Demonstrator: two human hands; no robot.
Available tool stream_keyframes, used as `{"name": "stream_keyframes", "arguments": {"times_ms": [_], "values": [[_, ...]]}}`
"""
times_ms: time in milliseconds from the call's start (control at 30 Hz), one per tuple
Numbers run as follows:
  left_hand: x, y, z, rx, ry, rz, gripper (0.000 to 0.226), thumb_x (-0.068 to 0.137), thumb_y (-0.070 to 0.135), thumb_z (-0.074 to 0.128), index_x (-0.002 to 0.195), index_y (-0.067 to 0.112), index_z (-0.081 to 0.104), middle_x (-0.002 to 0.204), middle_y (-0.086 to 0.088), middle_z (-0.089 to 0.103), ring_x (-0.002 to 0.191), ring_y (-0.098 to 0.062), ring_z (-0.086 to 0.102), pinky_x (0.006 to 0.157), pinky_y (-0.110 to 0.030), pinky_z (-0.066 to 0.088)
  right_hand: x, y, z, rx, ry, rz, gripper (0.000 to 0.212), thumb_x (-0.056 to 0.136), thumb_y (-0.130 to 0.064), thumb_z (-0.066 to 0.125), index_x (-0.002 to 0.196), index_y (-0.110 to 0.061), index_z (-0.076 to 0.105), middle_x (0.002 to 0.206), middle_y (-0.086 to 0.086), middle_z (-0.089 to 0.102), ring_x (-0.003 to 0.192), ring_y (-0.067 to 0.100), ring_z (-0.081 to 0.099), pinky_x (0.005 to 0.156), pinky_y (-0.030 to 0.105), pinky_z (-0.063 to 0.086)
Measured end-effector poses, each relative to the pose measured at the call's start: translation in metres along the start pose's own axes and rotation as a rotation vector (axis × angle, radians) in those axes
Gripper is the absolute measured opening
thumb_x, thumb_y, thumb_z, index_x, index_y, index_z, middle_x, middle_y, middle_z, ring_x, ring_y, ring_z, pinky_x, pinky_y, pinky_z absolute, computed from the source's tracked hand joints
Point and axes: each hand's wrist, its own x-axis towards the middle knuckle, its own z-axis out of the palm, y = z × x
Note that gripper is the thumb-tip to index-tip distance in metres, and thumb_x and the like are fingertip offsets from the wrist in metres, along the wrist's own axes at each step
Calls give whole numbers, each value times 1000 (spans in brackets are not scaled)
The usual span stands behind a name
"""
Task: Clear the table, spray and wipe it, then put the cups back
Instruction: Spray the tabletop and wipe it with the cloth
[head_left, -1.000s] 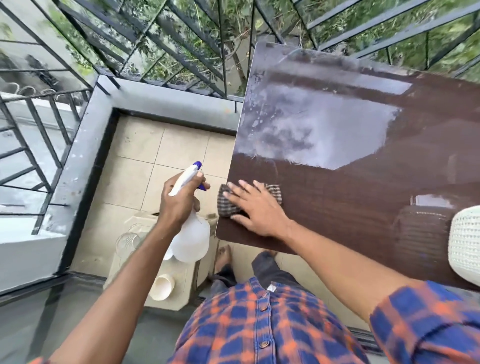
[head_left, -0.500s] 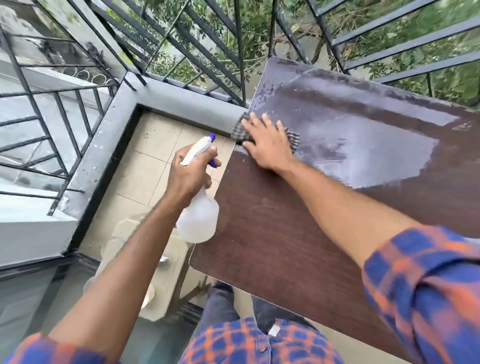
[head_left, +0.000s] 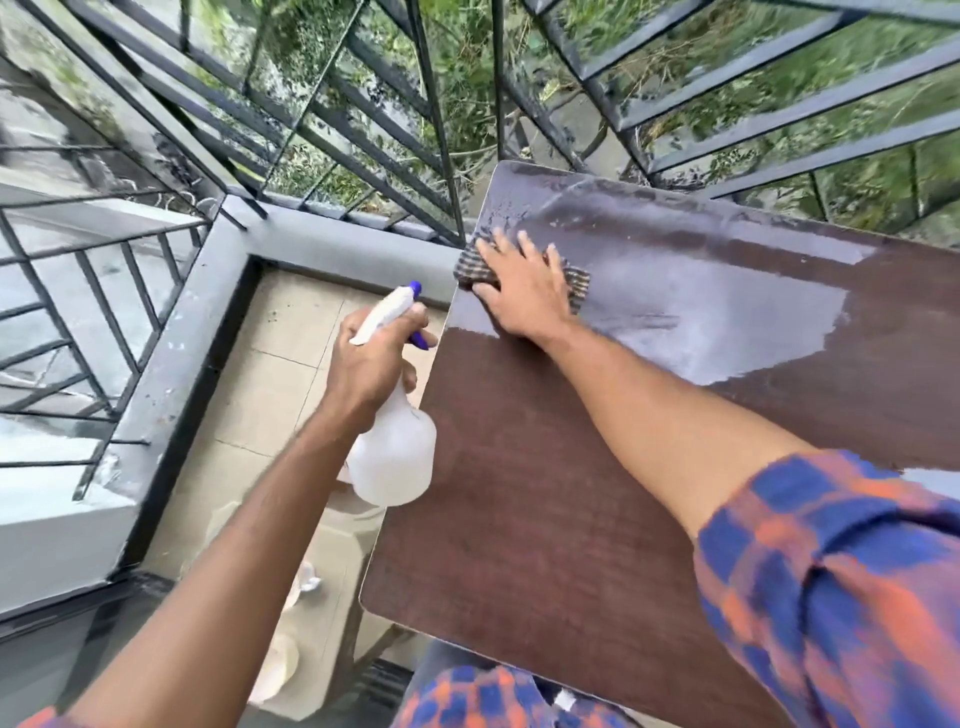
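Table top (head_left: 519, 493): dark brown wood-grain laminate, smooth, glossy; wet pale sheen lay over far half. Cloth (head_left: 579, 283): checked woven fabric, looked coarse. Spray bottle (head_left: 395, 457): translucent white plastic, smooth; nozzle tip (head_left: 414, 287) was blue plastic. Railing (head_left: 440, 140): black painted metal bars. Floor tiles (head_left: 270, 374): beige, matt. Sleeve (head_left: 831, 571): plaid cloth.

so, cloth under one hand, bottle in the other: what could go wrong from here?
1. The cloth under the flat right hand sits at the table's far left corner, partly over the edge. An outward push could send it off toward the railing.
2. The left hand holds the spray bottle just off the table edge; it could knock the edge or drop.
3. The wet sheen spreads right and may be missed.
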Motion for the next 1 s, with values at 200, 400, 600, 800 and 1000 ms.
{"name": "stream_keyframes", "arguments": {"times_ms": [200,400,600,800,1000], "values": [[44,17,15,-5,-46,50,14,97,21,63,96,10,71,75,-11,68,32,-20,43,40,-22,35,-68,3,23,-23,-54,-473,60,94,-52,57,150,-31,44,161,-7,36,149,21,32,119,52,20],[76,35,26,27,-108,87,22,98,22,59,86,5,66,77,-11,69,34,-22,42,42,-23,36,5,52,-12,-7,-13,-110,65,99,-50,51,157,-33,29,166,-7,22,153,21,20,123,47,10],[94,45,34,-2,-121,58,22,97,19,59,78,9,66,76,-12,69,33,-20,41,46,-27,35,45,19,-16,-25,-52,-72,65,100,-49,46,159,-30,24,168,-4,17,155,24,12,124,53,6],[116,51,39,16,-155,63,24,96,21,61,76,11,66,73,-8,70,42,-24,44,47,-27,38,-9,49,-4,-66,-51,-299,62,99,-52,43,156,-29,33,165,-5,27,151,23,26,121,53,18],[129,53,40,21,-150,65,19,94,24,61,81,11,66,73,-6,69,60,-31,52,49,-27,37,98,71,-31,-6,13,46,63,102,-51,40,159,-31,21,168,-6,15,155,23,12,125,51,6]]}}
